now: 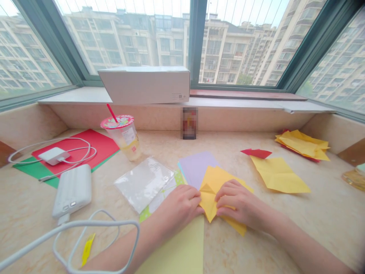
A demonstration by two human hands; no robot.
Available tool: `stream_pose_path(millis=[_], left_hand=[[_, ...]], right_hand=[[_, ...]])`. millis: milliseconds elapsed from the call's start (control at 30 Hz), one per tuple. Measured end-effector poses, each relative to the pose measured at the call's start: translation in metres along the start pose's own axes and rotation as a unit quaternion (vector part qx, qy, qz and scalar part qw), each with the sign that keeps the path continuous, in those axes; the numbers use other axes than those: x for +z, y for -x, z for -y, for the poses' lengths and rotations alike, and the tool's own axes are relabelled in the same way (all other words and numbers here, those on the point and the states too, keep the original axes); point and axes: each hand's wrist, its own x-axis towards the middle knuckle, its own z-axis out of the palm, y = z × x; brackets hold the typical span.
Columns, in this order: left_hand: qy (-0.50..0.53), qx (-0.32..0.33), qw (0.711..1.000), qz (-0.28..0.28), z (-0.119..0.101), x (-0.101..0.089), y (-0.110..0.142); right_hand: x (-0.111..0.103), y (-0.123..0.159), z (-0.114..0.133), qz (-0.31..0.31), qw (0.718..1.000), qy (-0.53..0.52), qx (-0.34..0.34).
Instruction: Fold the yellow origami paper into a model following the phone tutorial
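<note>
A partly folded piece of yellow origami paper (209, 203) lies between my hands, a pointed corner facing me. My left hand (185, 199) is closed on its left edge, fingers pressed together. On the other side my right hand (235, 199) grips the right edge with bent fingers. More orange-yellow paper (216, 174) shows behind and under the folded piece. Beneath lie a purple sheet (196, 165) and a pale yellow sheet (179, 247). A clear plastic sleeve (144, 182) rests left of my hands. My fingers hide parts of the folded edges.
On the left are a lidded cup (122, 139) with a straw, a white power bank (73, 190), a looped cable (99, 224) and red paper (97, 146). On the right lie a creased yellow sheet (279, 175), a red folded piece (256, 153) and a yellow paper pile (303, 144).
</note>
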Motion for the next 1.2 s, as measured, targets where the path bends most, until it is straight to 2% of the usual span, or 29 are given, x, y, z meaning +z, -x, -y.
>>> stream_pose_path(millis=[800,1200], left_hand=[[0.032,-0.041,0.999,0.013,0.0,0.003,0.004],[0.065,-0.065,0.996,0.023,-0.001,0.003,0.005]], right_hand=[[0.002,-0.007,0.011,0.033,0.995,-0.034,0.086],[0.0,-0.008,0.015,0.041,0.997,0.018,0.065]])
